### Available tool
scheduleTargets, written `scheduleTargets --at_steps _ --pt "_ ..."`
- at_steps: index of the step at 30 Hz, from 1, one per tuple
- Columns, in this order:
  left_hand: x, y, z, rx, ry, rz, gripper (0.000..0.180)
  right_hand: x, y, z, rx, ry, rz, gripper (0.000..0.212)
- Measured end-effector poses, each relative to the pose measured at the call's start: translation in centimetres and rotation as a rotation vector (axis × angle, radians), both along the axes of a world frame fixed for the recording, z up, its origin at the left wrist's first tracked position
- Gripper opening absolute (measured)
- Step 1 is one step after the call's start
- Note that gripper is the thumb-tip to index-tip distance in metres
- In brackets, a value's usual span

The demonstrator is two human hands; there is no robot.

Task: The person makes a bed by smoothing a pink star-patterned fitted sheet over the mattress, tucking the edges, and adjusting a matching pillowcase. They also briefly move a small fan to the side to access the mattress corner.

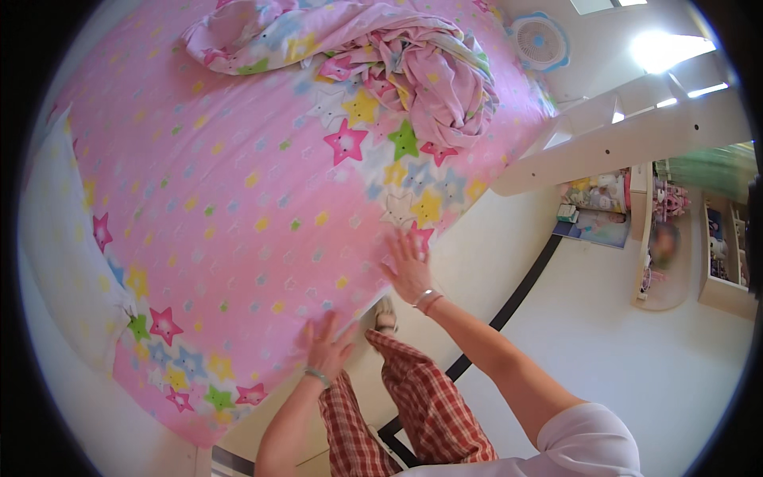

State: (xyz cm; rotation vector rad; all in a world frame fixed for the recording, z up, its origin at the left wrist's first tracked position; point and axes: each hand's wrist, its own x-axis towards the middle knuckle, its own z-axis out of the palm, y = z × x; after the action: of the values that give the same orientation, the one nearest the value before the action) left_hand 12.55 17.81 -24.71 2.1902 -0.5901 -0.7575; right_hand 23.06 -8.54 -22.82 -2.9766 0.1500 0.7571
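Observation:
A pink bed sheet [246,199] printed with stars covers the mattress in front of me. My left hand [327,350] rests at the sheet's near edge, slightly blurred, with its fingers spread. Farther to the right, my right hand [408,266] lies on the sheet close to its edge, fingers apart and palm down. Neither hand holds anything. Toward the far side, a matching pink star-print cover [445,87] lies twisted and bunched up. A white pillow [67,246] is at the left end of the bed.
A white ladder [604,139] slants up at the right of the bed. Beyond the sheet stands a white and blue fan [539,41]. Shelves with toys [660,246] and a picture book [596,226] are at the right. A black strip [509,306] crosses the pale floor.

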Motion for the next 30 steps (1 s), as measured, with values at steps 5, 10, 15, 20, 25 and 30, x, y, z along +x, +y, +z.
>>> scheduleTargets --at_steps 5,10,15,20,25,30 --pt "12.9 3.4 -2.3 0.127 -0.316 0.414 0.048 11.7 9.3 -2.5 0.331 -0.294 0.360 0.067" --pt "24.3 -1.1 -6.0 0.483 -0.558 0.472 0.046 22.2 9.0 -7.7 0.417 -0.434 0.641 0.066" --pt "21.8 -15.8 -7.1 0.331 -0.343 0.221 0.049 24.1 -8.1 -9.4 0.313 -0.550 0.503 0.060" --pt "13.5 -28.6 -6.0 0.080 -0.175 -0.043 0.050 20.8 -27.7 -9.0 -0.176 -0.051 0.164 0.051" --pt "9.0 -30.5 -2.5 -0.053 -0.015 -0.194 0.051 24.3 -31.2 -5.8 1.019 -0.392 -0.928 0.046" --pt "9.2 -29.0 1.2 -0.250 0.626 0.177 0.042 31.7 -28.5 0.5 1.502 -0.343 -1.200 0.035"
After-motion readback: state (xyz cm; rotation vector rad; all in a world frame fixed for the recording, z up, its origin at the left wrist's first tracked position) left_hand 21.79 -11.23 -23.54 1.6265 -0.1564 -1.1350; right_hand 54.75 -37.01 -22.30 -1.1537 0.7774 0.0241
